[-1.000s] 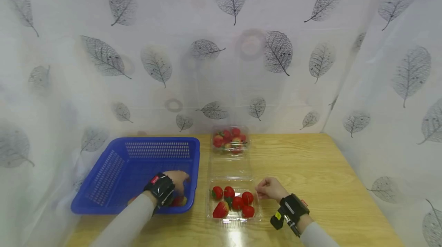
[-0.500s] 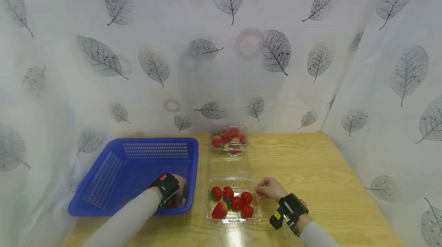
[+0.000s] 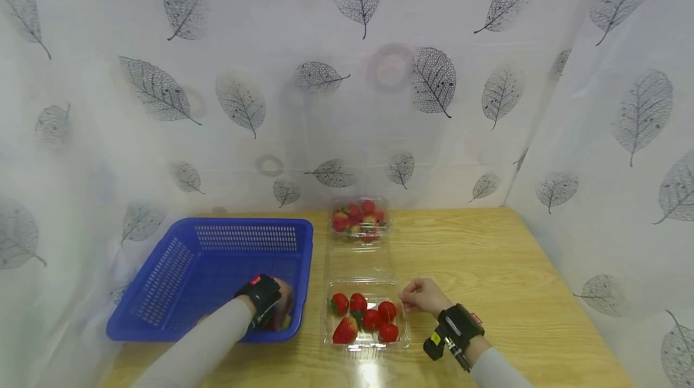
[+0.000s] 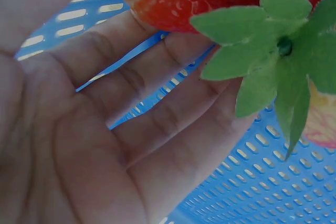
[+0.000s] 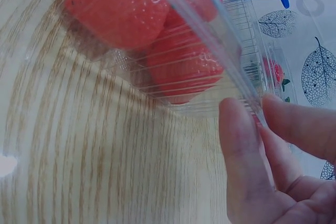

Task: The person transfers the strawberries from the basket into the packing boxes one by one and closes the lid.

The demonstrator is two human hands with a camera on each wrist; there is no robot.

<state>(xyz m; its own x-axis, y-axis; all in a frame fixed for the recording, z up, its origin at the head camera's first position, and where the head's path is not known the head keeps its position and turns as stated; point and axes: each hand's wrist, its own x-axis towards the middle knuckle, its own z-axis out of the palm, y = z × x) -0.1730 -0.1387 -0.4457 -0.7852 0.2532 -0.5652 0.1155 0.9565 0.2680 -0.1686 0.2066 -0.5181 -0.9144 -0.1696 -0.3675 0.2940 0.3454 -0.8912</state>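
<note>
My left hand (image 3: 283, 300) reaches down inside the blue basket (image 3: 246, 228), near its front right corner. In the left wrist view its fingers (image 4: 157, 103) stretch out nearly straight, the tips passing behind a red strawberry (image 4: 178, 3) with green leaves. The thumb runs out of that view at the top. With thumb and fingertips, my right hand (image 3: 425, 296) pinches the right rim of a clear plastic box (image 3: 332, 316). Several strawberries (image 3: 345, 330) lie in this box, and its lid (image 3: 360, 261) is folded back behind it.
Behind the lid, against the leaf-patterned curtain (image 3: 455, 135), stands another clear box (image 3: 355, 200) with several strawberries. Another strawberry (image 4: 321, 114), yellowish pink, shows in the basket by the left hand. Everything stands on a wooden table (image 3: 477, 255).
The left hand has moved slightly right and lower into the basket's front right corner, then stayed there. The right hand keeps its place on the box rim.
</note>
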